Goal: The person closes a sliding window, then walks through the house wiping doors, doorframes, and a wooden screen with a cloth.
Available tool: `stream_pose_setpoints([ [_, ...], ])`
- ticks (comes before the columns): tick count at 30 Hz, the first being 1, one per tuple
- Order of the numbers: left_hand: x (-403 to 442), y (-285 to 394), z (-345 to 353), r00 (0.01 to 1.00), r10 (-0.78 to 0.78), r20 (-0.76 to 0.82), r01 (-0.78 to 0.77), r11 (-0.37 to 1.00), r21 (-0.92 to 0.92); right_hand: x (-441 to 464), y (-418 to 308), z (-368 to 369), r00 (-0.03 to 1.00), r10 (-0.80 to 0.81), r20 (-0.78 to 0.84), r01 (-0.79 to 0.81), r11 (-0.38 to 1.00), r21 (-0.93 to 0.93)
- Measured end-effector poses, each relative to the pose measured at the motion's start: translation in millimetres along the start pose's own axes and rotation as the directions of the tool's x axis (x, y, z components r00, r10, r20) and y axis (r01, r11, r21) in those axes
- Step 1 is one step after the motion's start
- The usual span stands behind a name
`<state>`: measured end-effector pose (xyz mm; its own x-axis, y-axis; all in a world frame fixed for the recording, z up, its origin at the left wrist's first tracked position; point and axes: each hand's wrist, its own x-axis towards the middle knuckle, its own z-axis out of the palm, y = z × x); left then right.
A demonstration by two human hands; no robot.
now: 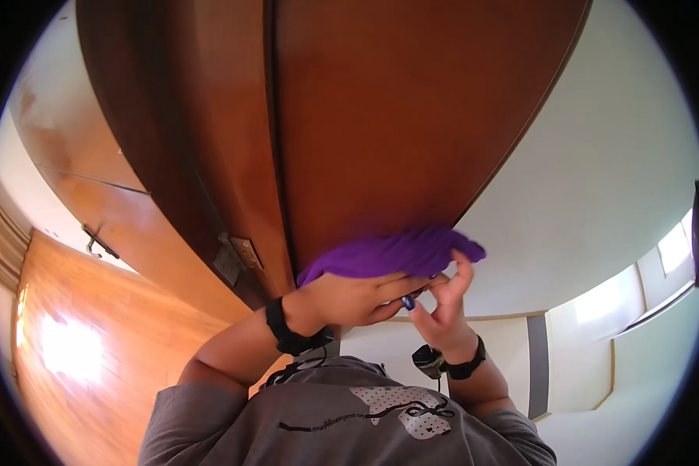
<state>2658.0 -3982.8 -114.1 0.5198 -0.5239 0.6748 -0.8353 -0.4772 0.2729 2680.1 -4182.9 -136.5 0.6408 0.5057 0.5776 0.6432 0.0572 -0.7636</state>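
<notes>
A bunched purple cloth (388,255) lies against the reddish-brown wooden panel (412,109), near its lower edge. My left hand (353,299) is closed on the cloth from below, its fingers pointing right. Close beside it, my right hand (448,307) pinches the cloth's right end, with one bent fingertip on the purple fabric. The fingers of both hands meet and partly hide each other. A shiny dark-blue spot shows at the tip of my right thumb. Both wrists wear black bands.
Left of the panel are a brown frame with a metal plate (245,252) and a lighter wooden door with a handle (99,241). A wooden floor (132,311) reflects bright light at the lower left. A pale wall (590,171) stands at the right.
</notes>
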Motion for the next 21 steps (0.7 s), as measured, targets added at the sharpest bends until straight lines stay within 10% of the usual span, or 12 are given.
stream_pose_setpoints([
  [9, -6.8, 14.8, 18.3, 0.989, -0.130, 0.073, 0.128, 0.991, 0.039, 0.5, -17.0, -23.5, 0.993, 0.118, 0.023, -0.117, 0.992, -0.054],
  [14, 7.2, 11.8, 15.0, 0.975, -0.143, 0.169, 0.158, 0.984, -0.077, 13.8, -16.0, -30.7, 0.968, 0.245, 0.048, -0.244, 0.886, 0.395],
  [17, -20.8, -6.5, 34.7, 0.978, -0.101, 0.183, 0.097, 0.995, 0.027, -9.4, 29.0, 1.4, 0.961, 0.243, -0.132, -0.253, 0.965, -0.064],
  [21, -82.8, -15.9, 62.5, 0.872, -0.356, 0.335, 0.355, 0.932, 0.066, -49.6, 59.2, 45.2, 0.830, 0.538, -0.148, -0.545, 0.838, -0.011],
])
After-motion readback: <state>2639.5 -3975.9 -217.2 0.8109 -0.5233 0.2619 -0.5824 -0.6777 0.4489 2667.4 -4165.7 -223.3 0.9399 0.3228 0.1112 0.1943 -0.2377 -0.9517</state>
